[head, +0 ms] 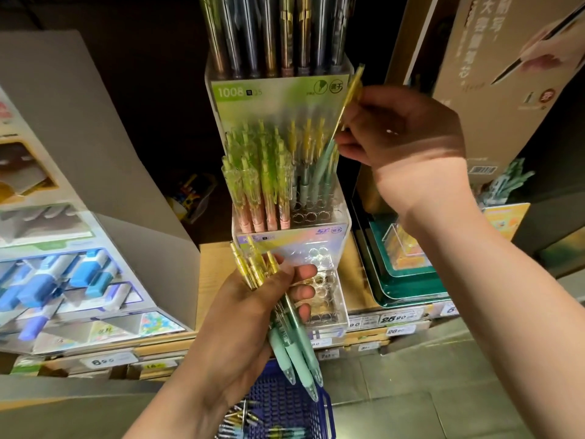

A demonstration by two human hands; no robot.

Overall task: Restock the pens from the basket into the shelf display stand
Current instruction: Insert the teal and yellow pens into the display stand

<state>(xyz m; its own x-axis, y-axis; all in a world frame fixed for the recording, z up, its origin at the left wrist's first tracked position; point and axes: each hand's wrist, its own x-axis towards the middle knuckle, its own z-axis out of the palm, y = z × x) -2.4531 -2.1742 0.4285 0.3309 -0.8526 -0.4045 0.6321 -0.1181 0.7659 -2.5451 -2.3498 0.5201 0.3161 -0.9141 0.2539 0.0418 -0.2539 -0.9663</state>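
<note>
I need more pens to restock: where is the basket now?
In the head view, the basket is at the bottom centre, directly below the left hand, which holds a bundle of pens.

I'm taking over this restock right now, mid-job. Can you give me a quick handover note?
Right hand: pinches one pen, tilted, tip down among the right-hand rows of the stand; I cannot tell if it is seated.
Left hand: grips a bundle of pens, tips down, in front of the stand.
Done: the middle tier's left side is full, and its rear right rows hold pens.
Left: the front right holes and the lower tier are empty; more pens lie in the basket.
</note>
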